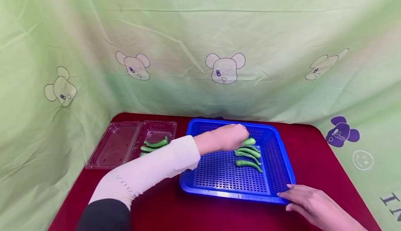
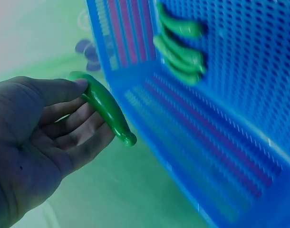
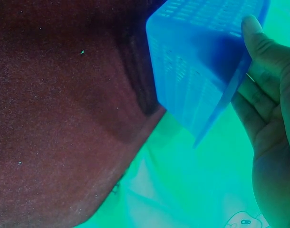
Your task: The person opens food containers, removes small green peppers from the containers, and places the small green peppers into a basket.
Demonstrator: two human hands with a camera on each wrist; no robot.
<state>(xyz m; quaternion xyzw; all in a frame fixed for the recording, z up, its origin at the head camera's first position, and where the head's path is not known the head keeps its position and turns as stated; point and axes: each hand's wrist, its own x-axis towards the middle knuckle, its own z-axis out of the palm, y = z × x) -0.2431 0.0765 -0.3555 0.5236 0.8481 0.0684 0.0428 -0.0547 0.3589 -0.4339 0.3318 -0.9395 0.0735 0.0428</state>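
My left hand [image 1: 230,137] reaches over the blue perforated basket [image 1: 216,182] and holds a green chili pepper [image 1: 249,141] between thumb and curled fingers; the left wrist view shows that pepper [image 2: 107,109] held in the fingers [image 2: 73,121]. Three more green peppers [image 1: 249,158] lie side by side on the basket floor, also seen as peppers [image 2: 180,52] from the wrist. My right hand [image 1: 308,203] rests against the basket's near right corner, its thumb [image 3: 259,40] on the basket wall [image 3: 197,71].
An open clear plastic clamshell [image 1: 122,144] sits left of the basket with a few green peppers [image 1: 155,144] in its right half. Everything stands on a red table [image 1: 188,210]. A green printed cloth [image 1: 200,50] hangs close behind and around.
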